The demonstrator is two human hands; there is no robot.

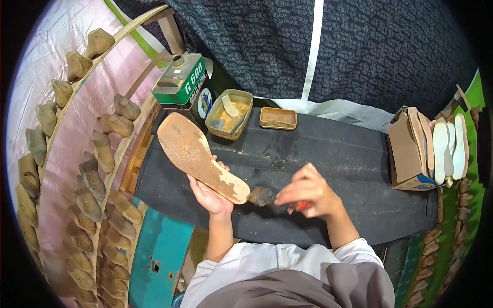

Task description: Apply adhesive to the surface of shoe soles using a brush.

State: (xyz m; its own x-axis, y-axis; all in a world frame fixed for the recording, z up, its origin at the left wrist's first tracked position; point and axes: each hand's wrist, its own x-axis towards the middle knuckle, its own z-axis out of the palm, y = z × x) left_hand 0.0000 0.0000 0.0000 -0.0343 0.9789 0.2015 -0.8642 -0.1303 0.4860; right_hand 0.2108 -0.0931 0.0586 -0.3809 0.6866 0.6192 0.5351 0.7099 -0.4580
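Observation:
My left hand (212,199) grips a shoe sole (191,149) from beneath near its narrow end, tilted above the black work surface. Brown, glue-like coating covers most of the sole's upper face; pale bare patches show at the narrow end and along one edge. Somewhat blurred, my right hand (310,192) is closed round a brush (263,197) with dark, clotted bristles and a red part showing below the fingers. The bristle tip is right beside the sole's narrow end; whether they touch, I cannot tell.
A green metal can (179,82), a tub (230,131) with scraps inside and a shallow tray (278,119) stand along the back of the dark work surface (354,154). At right, a cardboard box (408,151) holds several soles. Racks of wooden shoe lasts (114,124) line the left.

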